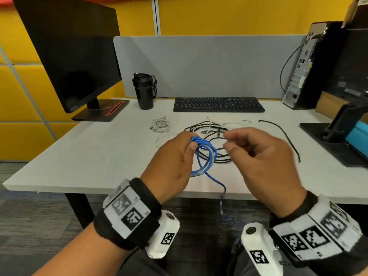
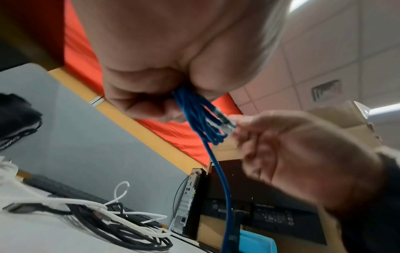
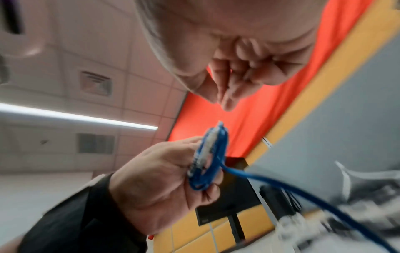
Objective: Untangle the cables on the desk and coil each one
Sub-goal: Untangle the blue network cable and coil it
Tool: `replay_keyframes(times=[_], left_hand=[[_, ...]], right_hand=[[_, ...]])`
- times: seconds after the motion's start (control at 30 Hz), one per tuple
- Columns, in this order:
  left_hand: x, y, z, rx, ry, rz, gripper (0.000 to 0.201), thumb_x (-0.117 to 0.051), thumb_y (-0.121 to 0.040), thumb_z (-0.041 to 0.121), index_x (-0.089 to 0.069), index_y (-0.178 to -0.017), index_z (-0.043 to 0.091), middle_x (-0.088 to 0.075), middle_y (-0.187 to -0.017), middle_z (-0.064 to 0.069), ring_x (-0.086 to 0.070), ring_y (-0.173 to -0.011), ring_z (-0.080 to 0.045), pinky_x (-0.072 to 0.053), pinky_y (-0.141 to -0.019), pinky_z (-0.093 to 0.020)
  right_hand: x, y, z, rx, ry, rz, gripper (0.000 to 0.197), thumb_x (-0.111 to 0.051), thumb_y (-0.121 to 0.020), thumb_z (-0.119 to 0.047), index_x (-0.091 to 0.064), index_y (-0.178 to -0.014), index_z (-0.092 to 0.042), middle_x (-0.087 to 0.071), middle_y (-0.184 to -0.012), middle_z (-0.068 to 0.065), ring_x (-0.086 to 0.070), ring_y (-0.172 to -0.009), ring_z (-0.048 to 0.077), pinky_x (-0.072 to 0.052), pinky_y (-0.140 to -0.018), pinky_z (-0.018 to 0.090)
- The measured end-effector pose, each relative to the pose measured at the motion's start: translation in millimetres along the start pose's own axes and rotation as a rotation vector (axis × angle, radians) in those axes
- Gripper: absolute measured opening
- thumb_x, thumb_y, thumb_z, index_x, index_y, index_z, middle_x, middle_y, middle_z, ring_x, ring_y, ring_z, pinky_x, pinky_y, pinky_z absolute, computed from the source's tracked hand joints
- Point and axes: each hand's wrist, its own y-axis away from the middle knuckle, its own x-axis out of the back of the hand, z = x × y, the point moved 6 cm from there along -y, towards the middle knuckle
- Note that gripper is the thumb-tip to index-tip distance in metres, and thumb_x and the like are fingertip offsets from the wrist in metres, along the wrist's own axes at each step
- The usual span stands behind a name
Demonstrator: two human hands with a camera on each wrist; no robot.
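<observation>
Above the near edge of the bench (image 1: 83, 156), the left hand (image 1: 169, 162) holds a blue cable (image 1: 205, 154) gathered into several loops, its fingers (image 2: 138, 104) and thumb clenched round the top of the bundle so the coil hangs below the grip. One plug end lies tucked against the loops, while a loose tail (image 1: 221, 188) runs down from the bottom of the coil, over the bench edge and towards the floor. The right hand (image 1: 258, 156) hovers just beside the coil with its fingers (image 3: 229, 95) loosely curled and pinched together; it is blurred, and nothing can be made out between them, so it appears to be grasping nothing. The step in hand looks like the coiling of the blue cable, most of the way done, with only the hanging tail left to wind. The next move would call for the right hand to take that tail low down and bring it up round the loops, while the left keeps its grip so the turns do not spring apart. Further back on the bench, a tangle of black and white cables (image 1: 211, 134) lies uncoiled, with a small white bundle (image 1: 160, 125) just to its left and a separate black cable (image 1: 282, 134) to its right; those appear to be still to do.
</observation>
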Motion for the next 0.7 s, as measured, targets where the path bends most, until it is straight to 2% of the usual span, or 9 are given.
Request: replay_keyframes(times=[0.03,0.1,0.17,0.23,0.33,0.43,0.53,0.63,0.7], left_hand=[[-1.0,0.6,1.0,-0.001,-0.026,0.02,0.026,-0.036,-0.107,0.023,-0.058,-0.117,0.014,-0.056,-0.083,0.009,-0.052,-0.076,-0.007,-0.04,-0.071,-0.025],[-3.6,2.3,3.1,-0.006,-0.023,0.047,0.028,-0.036,-0.107,0.024,-0.058,-0.12,0.013,-0.062,-0.09,0.002,-0.056,-0.082,-0.014,-0.045,-0.076,-0.034],[-5.0,4.5,5.4,-0.015,-0.012,0.068,0.027,-0.036,-0.107,0.024,-0.058,-0.12,0.015,-0.064,-0.094,0.002,-0.059,-0.086,-0.014,-0.048,-0.078,-0.036],[-7.8,6.2,6.4,-0.003,0.053,0.07,0.025,-0.036,-0.107,0.023,-0.058,-0.118,0.018,-0.061,-0.093,0.011,-0.058,-0.086,-0.008,-0.051,-0.077,-0.034],[-12.5,8.1,12.2,-0.027,0.135,0.022,0.024,-0.036,-0.106,0.023,-0.059,-0.109,0.016,-0.061,-0.09,0.011,-0.059,-0.084,-0.005,-0.054,-0.073,-0.034],[-5.6,3.8,13.6,-0.078,0.082,-0.025,0.028,-0.037,-0.103,0.029,-0.06,-0.114,0.017,-0.066,-0.092,0.005,-0.061,-0.084,-0.008,-0.05,-0.075,-0.031],[6.7,-1.4,7.7,-0.112,-0.015,-0.069,0.027,-0.038,-0.107,0.025,-0.059,-0.12,0.016,-0.065,-0.097,0.006,-0.059,-0.086,-0.009,-0.047,-0.078,-0.032],[7.9,-0.5,9.4,-0.162,-0.129,-0.108,0.029,-0.036,-0.106,0.028,-0.058,-0.122,0.018,-0.056,-0.091,0.016,-0.049,-0.079,-0.002,-0.039,-0.073,-0.022],[5.8,0.2,15.0,-0.216,-0.221,-0.099,0.031,-0.035,-0.106,0.029,-0.059,-0.122,0.018,-0.059,-0.097,0.008,-0.05,-0.084,-0.01,-0.04,-0.076,-0.028]], right_hand=[[3.9,3.1,-14.1,0.093,0.021,0.04,0.02,-0.068,-0.086,-0.022,-0.071,-0.104,-0.033,-0.072,-0.081,-0.016,-0.066,-0.068,0.01,-0.054,-0.067,0.021],[-5.8,14.5,-33.7,0.212,0.12,-0.043,0.03,-0.063,-0.086,-0.029,-0.063,-0.115,-0.035,-0.071,-0.081,-0.022,-0.063,-0.058,0.006,-0.046,-0.061,0.011],[-22.5,26.4,-35.9,0.234,0.318,-0.166,0.045,-0.058,-0.088,-0.032,-0.047,-0.132,-0.035,-0.07,-0.085,-0.022,-0.059,-0.054,0.003,-0.05,-0.063,0.018],[-34.3,33.4,-29.4,0.219,0.495,-0.253,0.058,-0.049,-0.093,-0.032,-0.025,-0.146,-0.033,-0.073,-0.09,-0.011,-0.061,-0.058,0.007,-0.055,-0.06,0.033],[-45.0,40.3,-19.5,0.128,0.445,-0.373,0.072,-0.049,-0.096,-0.033,-0.002,-0.151,-0.041,-0.069,-0.089,-0.011,-0.064,-0.067,0.009,-0.053,-0.064,0.029],[-41.1,30.0,-10.6,-0.16,-0.065,-0.346,0.067,-0.065,-0.092,-0.019,-0.028,-0.14,-0.047,-0.075,-0.096,-0.015,-0.067,-0.07,-0.002,-0.049,-0.066,0.014],[-27.9,14.6,1.2,-0.48,-0.589,-0.248,0.052,-0.076,-0.083,-0.011,-0.051,-0.123,-0.033,-0.073,-0.075,0.003,-0.048,-0.047,0.003,-0.036,-0.045,0.018],[-18.3,6.6,7.4,-0.581,-0.619,-0.342,0.042,-0.079,-0.074,-0.023,-0.062,-0.112,-0.028,-0.062,-0.063,0.005,-0.037,-0.045,0.008,-0.027,-0.043,0.023],[-11.7,1.3,7.5,-0.527,-0.453,-0.431,0.03,-0.082,-0.075,-0.023,-0.068,-0.101,-0.03,-0.06,-0.057,0.002,-0.043,-0.049,0.012,-0.029,-0.043,0.023]])
